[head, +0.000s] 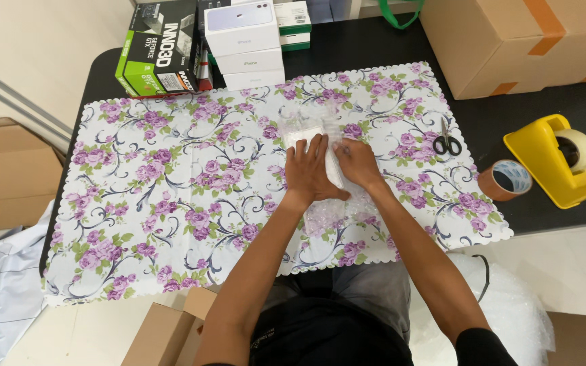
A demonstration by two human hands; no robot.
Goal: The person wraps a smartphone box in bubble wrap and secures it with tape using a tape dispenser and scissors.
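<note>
hands press flat: left hand (308, 169) and right hand (357, 161), fingers spread, on bubble wrap (306, 125).

Bare floral cloth (171, 196) lies open at left. Scissors (447, 139), tape roll (504, 179) and yellow dispenser (554, 159) crowd the right; stacked boxes (198, 44) block the far edge.

A tablecloth (171, 190) covers the middle of the table (564, 115). Both hands lie side by side on a sheet of bubble wrap (310, 125) at the cloth's centre, the left hand (308, 171) touching the right hand (357, 163). Behind the cloth's left part stand stacked boxes (239, 41). Scissors (447, 139) lie on the cloth's right edge. Right of them sit a tape roll (506, 179) and, beside it, a tape dispenser (554, 159). A big carton (510, 41) stands behind those.
</note>
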